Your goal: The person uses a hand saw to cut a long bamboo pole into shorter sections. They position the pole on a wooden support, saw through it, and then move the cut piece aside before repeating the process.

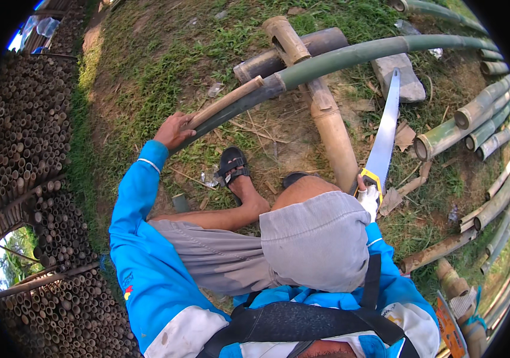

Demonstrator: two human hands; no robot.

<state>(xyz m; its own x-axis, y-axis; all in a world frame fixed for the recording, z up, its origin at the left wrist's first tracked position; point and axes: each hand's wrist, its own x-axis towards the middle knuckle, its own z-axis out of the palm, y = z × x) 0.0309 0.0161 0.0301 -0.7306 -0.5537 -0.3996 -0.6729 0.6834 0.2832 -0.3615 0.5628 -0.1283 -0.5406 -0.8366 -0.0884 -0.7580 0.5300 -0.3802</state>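
Note:
My left hand (174,130) is closed around the near left end of a long green bamboo pole (350,58) and a tan bamboo strip (226,102) lying along it. The pole slants up to the right across a thick tan bamboo post (334,136). In my right hand (369,199), which wears a whitish glove, is a handsaw (384,134) with a yellow and black handle. Its blade points up and away, right of the post and apart from the pole, the tip near a grey stone block (399,77). The palm side of both hands is hidden.
A dark bamboo log (323,45) lies under the post's far end. Cut bamboo poles (446,138) lie along the right side. Stacked bamboo (25,119) fills the left. An orange sheet (449,325) is at the lower right. My sandalled foot (234,170) rests on the ground below the pole.

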